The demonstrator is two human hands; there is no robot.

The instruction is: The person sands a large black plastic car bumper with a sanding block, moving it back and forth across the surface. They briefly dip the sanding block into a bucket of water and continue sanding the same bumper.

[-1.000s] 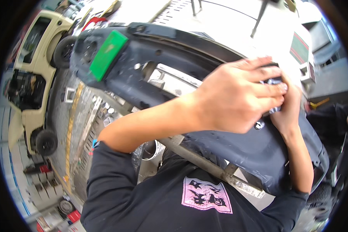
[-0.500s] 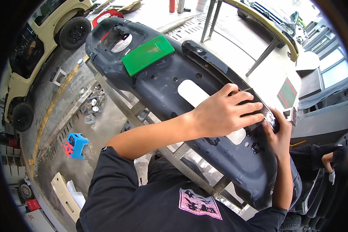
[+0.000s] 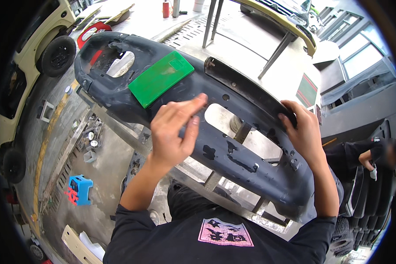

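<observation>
A long dark grey car bumper (image 3: 185, 94) lies across a metal stand (image 3: 119, 132) in front of me. Along its far edge runs a black trim strip (image 3: 242, 90) with bolt holes. My right hand (image 3: 302, 130) grips the right end of this strip, fingers over the far edge and thumb on the near side. Above the bumper's near side hovers my left hand (image 3: 174, 134), empty, index finger stretched out and thumb apart. On the bumper's left part rests a flat green rectangular block (image 3: 162, 78). Dark wet-looking patches (image 3: 209, 152) mark the surface below the oblong opening.
A cream vehicle (image 3: 35, 48) stands at left. On the floor are a blue step stool (image 3: 86, 187), small containers (image 3: 90, 156) and a cream panel (image 3: 77, 244). Another cream bumper (image 3: 295, 28) sits on a stand far right. A person's sleeve (image 3: 345, 154) shows at right.
My left hand has left the trim strip and moved left over the bumper. My right hand has shifted up and stays at the strip's right end. The view has turned slightly.
</observation>
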